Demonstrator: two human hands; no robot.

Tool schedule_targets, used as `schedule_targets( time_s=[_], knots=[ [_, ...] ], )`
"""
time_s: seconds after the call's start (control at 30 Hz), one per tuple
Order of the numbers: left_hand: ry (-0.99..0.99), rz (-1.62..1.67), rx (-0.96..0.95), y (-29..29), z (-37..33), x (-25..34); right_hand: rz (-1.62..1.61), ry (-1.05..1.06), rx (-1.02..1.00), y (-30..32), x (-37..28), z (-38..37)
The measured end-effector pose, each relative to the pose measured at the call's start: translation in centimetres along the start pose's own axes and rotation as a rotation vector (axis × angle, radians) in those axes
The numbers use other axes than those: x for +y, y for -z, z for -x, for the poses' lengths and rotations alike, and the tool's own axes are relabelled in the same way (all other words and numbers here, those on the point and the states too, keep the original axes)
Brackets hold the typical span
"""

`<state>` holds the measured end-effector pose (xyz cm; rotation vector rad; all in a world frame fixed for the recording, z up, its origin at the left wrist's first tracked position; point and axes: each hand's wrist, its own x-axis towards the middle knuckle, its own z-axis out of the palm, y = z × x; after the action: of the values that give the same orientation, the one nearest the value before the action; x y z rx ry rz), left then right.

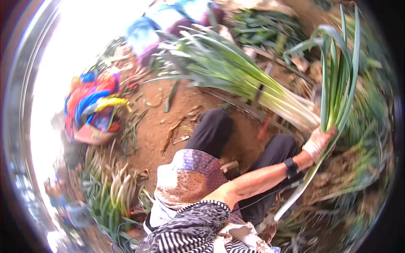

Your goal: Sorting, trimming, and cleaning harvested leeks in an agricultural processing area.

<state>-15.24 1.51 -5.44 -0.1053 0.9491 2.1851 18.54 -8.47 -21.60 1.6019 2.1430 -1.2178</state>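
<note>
My right hand [319,144], with a dark band at its wrist, is closed around a large green onion [335,90]. The green leaves stand up past the fist, and a white stalk [295,197] slants down below it toward the lower left. Just left of the fist lies a thick bundle of green onions [253,86], white ends toward the hand, resting across a low dark frame [236,101]. My left hand is out of sight. Patterned cloth [192,170] covers part of the view below my knees.
Heaps of green onions [363,156] fill the right side. Another pile [116,194] lies at the lower left, near a colourful bag-like heap [95,105]. Leaves [270,33] are heaped at the back beside blue and purple sacks [164,29]. Scraps litter the brown soil [152,122].
</note>
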Motion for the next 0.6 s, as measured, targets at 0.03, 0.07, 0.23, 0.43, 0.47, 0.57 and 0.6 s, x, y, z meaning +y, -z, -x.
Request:
schedule_targets(
  time_s=[0.03, 0.07, 0.23, 0.43, 0.47, 0.57, 0.6],
  knots=[
    [0.011, 0.035, 0.042, 0.9, -0.7, 0.0, 0.035, 0.052, -0.048, 0.1, -0.5, -0.6],
    [0.008, 0.067, 0.066, 1.7, -1.0, 0.7, 0.066, 0.1, -0.101, 0.3, -1.1, -1.4],
    [-0.262, 0.221, 0.189, 3.6, 1.0, 8.0, 0.208, 0.31, -0.259, 1.4, -3.7, -5.1],
    [-0.598, 0.496, 0.067, 4.8, 11.0, 23.0, 0.328, 0.527, -0.35, 2.4, -8.6, -6.6],
    [-0.637, 0.5, 0.071, 5.2, 12.9, 24.3, 0.351, 0.564, -0.363, 2.3, -9.5, -6.6],
    [-0.804, 0.518, 0.151, 7.6, 14.2, 25.7, 0.388, 0.586, -0.4, 1.5, -11.5, -7.0],
    [-0.841, 0.458, 0.202, 9.1, 15.6, 26.0, 0.415, 0.604, -0.401, 1.0, -12.3, -7.0]
  ],
)
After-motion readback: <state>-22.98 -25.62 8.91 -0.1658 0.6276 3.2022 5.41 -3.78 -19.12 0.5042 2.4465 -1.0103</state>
